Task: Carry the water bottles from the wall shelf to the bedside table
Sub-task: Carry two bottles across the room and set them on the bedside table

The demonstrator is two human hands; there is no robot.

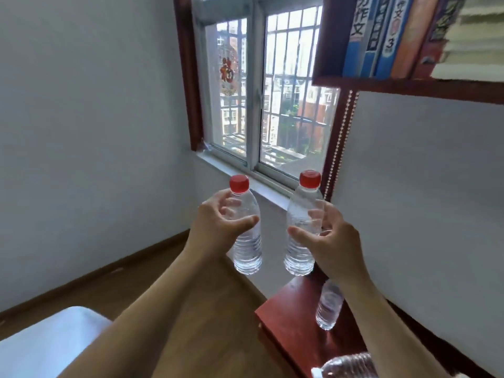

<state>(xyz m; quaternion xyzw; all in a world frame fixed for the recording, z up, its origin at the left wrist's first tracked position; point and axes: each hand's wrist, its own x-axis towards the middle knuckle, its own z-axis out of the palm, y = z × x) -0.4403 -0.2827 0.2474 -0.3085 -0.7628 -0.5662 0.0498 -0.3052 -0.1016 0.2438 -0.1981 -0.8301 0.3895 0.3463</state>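
Observation:
My left hand grips a clear water bottle with a red cap around its upper body, upright in the air. My right hand grips a second red-capped bottle the same way, close beside the first. Both hang above the near corner of the red-brown bedside table, low right. A third clear bottle stands on that table, partly hidden by my right forearm. Part of another bottle shows at the bottom edge. The dark red wall shelf is at the upper right.
Several books stand on the shelf. A barred window with a red frame is straight ahead, its sill just beyond the bottles. White walls close in left and right. A white bed corner lies low left on the wooden floor.

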